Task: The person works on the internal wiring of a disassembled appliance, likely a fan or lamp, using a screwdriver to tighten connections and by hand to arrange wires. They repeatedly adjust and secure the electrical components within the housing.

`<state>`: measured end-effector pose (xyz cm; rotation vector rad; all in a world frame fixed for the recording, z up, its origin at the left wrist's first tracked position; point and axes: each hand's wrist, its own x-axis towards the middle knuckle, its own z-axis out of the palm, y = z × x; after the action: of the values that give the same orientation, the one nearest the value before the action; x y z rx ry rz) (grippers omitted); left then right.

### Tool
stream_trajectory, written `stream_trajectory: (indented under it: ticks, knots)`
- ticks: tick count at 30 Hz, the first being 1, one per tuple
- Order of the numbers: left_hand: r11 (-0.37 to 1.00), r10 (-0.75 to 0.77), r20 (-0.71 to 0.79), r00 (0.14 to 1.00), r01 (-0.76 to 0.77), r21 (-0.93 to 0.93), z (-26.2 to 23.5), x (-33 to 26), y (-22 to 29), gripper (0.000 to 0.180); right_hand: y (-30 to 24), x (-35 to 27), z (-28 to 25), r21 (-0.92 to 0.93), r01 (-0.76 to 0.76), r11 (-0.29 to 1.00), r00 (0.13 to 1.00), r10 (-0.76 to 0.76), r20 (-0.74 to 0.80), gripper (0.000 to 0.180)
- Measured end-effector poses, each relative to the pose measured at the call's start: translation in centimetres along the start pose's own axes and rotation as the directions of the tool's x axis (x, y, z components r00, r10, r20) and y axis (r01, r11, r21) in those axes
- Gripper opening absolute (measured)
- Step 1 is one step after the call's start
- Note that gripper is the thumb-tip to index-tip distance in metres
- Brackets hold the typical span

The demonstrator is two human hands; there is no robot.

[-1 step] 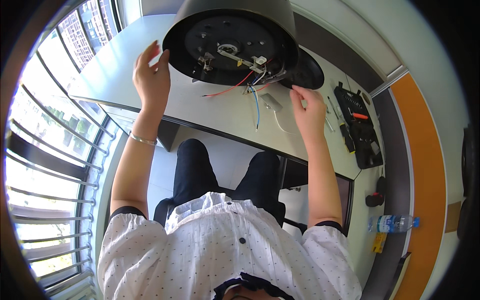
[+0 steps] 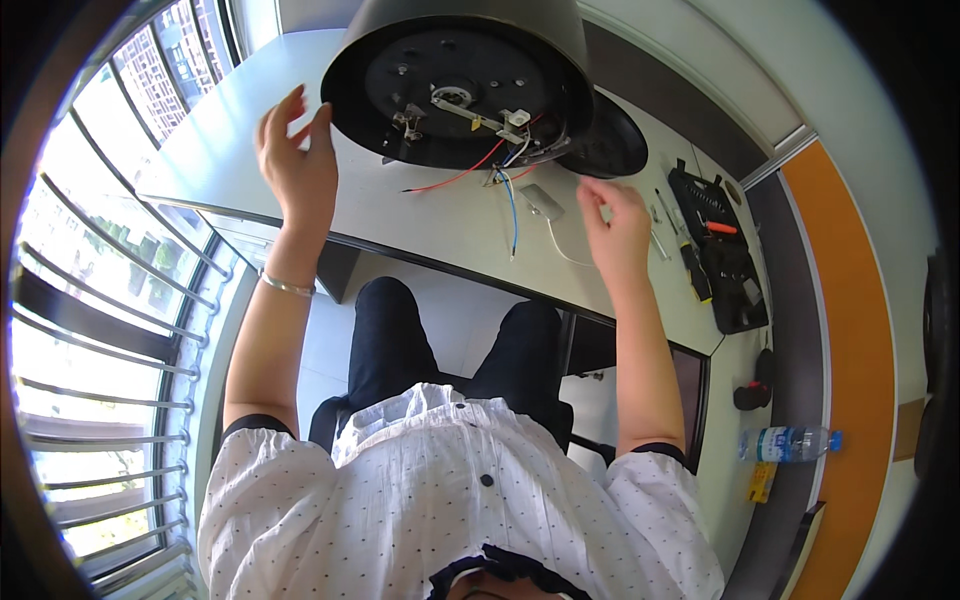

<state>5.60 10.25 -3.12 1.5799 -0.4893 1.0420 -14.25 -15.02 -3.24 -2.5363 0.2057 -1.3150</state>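
A dark, round electric cooker-like housing [image 2: 455, 75] lies tipped on its side on the table, its open base facing me. Metal brackets and a white connector show inside, and red, white and blue wires [image 2: 513, 215] hang from its rim. Left of that rim, my left hand [image 2: 300, 165] is raised with the fingers apart, holding nothing. My right hand [image 2: 615, 220] is beside a round black cover [image 2: 612, 140], thumb and fingertips drawn together; what lies between them, if anything, is too small to see. A small grey plate [image 2: 541, 202] lies between the wires and this hand.
On the right stand an open black tool case [image 2: 735, 285], a screwdriver [image 2: 695, 275] with a yellow-black handle, and a red-and-black power tool [image 2: 753, 393]. Farther along are a water bottle [image 2: 790, 444] and a yellow box [image 2: 762, 482]. Window bars [image 2: 110, 400] line the left.
My left hand has shifted slightly left, away from the housing's rim. My right hand has dropped a little from the black cover. The housing stays where it was.
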Motion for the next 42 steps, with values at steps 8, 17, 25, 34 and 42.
stream_trajectory:
  ticks: [8, 17, 25, 34, 42]
  knots:
    - [0.971, 0.236, 0.511, 0.827, -0.181, -0.156, 1.9, -6.9, 4.8, 0.014, -2.8, -2.7, 3.4, 0.21, -0.231, 0.95, 0.957, 0.184, 0.222, 0.024]
    - [0.994, 0.098, 0.801, 0.591, -0.019, -0.108, 7.8, -7.9, 3.0, 0.02, -2.4, -0.7, 7.2, 0.252, -0.45, 0.857, 0.868, 0.353, 0.35, 0.021]
    - [0.379, -0.429, 0.896, 0.113, 0.923, 0.065, 7.4, -6.9, 3.7, 0.022, -1.5, -0.1, 5.0, 0.567, -0.688, 0.453, 0.715, 0.288, 0.637, 0.02]
    - [0.418, -0.437, 0.856, 0.275, 0.905, -0.078, 6.0, -6.3, 4.6, 0.021, -0.4, -1.3, 5.3, 0.579, -0.64, 0.506, 0.757, 0.288, 0.586, 0.018]
    - [0.681, -0.295, 0.683, 0.668, 0.648, -0.34, 6.1, -5.6, 5.1, 0.014, -0.4, -2.4, 4.9, 0.441, -0.421, 0.793, 0.902, 0.316, 0.294, 0.02]
